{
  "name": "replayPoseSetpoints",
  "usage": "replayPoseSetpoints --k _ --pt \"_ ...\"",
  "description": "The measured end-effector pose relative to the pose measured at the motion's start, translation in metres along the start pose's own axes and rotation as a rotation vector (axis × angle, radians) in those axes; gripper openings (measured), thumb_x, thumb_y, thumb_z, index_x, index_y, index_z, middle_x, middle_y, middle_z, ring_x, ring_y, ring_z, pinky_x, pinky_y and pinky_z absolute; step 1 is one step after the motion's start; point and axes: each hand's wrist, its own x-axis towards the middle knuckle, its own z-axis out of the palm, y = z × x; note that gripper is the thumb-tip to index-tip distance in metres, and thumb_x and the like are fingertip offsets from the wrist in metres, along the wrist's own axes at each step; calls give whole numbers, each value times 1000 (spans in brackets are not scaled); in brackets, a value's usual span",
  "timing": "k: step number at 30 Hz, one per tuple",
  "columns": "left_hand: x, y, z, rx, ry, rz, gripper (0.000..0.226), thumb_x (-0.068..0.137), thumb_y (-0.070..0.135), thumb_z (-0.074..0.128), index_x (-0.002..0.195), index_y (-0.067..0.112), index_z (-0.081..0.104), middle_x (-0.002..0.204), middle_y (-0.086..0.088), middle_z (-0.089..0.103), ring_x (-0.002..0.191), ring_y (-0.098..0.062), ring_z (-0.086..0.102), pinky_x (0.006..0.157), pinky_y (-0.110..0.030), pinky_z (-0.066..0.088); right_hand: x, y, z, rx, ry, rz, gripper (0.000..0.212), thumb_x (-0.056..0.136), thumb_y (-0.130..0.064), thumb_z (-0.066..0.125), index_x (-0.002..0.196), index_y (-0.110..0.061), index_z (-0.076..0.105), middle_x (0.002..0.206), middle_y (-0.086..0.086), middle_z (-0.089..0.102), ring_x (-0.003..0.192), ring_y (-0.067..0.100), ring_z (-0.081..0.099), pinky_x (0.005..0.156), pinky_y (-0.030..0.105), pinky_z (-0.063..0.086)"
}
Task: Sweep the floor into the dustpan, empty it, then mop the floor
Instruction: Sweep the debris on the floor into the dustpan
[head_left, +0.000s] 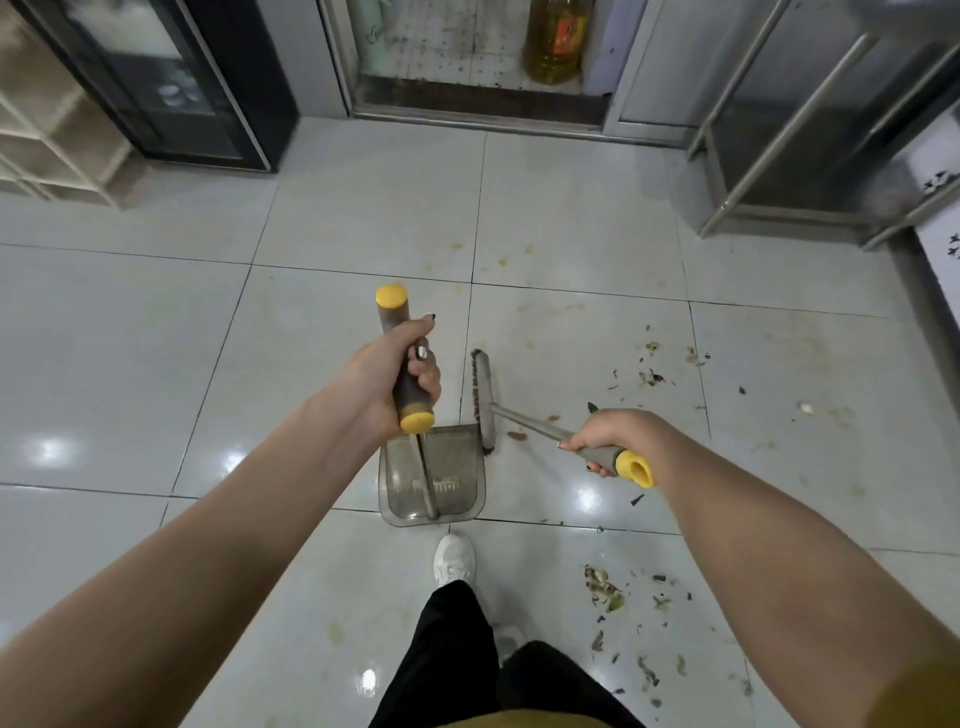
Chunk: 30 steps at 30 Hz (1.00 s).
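- Dustpan (447, 483): a translucent grey tray with rounded near corners is set flat on the floor (156, 364), just ahead of a white shoe (454, 561). A pale comb-like ridge is seen inside it. Its open edge is turned away from the person.
- A thin metal stem is seen rising from the tray's back wall to a dark grey grip (402, 358), which is capped in yellow at both ends.
- That grip is held by the left hand (400, 374), with fingers and thumb wrapped fully round its middle.
- Broom head (484, 400): a narrow grey bar with dark bristles along its left side is placed on the floor just beside the dustpan's far right corner. It is laid lengthwise, pointing away from the person.
- A metal shaft is seen running from the head, back and rightward, to a grey grip with a yellow end (631, 467).
- This grip is clasped by the right hand (608, 436), with the fingers curled under it.
- Debris (649, 374): small dark and greenish scraps are scattered over the pale glossy tiles to the right of the broom. A second patch (602, 587) is seen nearer, right of the black trouser legs (457, 654).
- Yellowish stains are visible on the tiles beyond the dustpan.
- At the far edge, a bottle of yellow oil (556, 41) is seen between a dark glass-fronted unit (156, 78) and a metal cabinet (805, 130).
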Motion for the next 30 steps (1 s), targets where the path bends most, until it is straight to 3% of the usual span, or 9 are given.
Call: replayPoseSetpoints --k 6,11,17,30 --pt "28 37 13 147 42 -3 35 89 26 62 63 15 41 40 5 37 27 -5 33 31 -10 30 29 -40 1 202 -96 82 25 92 -29 60 97 -8 47 80 11 53 51 15 51 39 19 46" --pt "48 47 25 316 89 9 34 89 26 63 66 13 42 45 4 35 28 -6 32 32 -12 29 40 -40 -19 331 -132 181 22 95 -27 55 94 -5 51 71 12 53 31 17 50 35 17 45" --pt "65 55 45 416 83 15 37 90 26 62 64 13 39 52 2 34 28 -6 33 33 -11 30 46 3 -50 367 -52 328 32 93 -29 58 85 1 51 70 12 55 51 15 49 34 18 44" --pt "84 52 80 548 4 -27 36 90 25 62 67 14 38 57 -1 32 28 -6 30 32 -10 28 24 18 -95 488 -49 192 29 93 -28 59 91 -2 48 75 12 52 46 13 50 34 17 44"
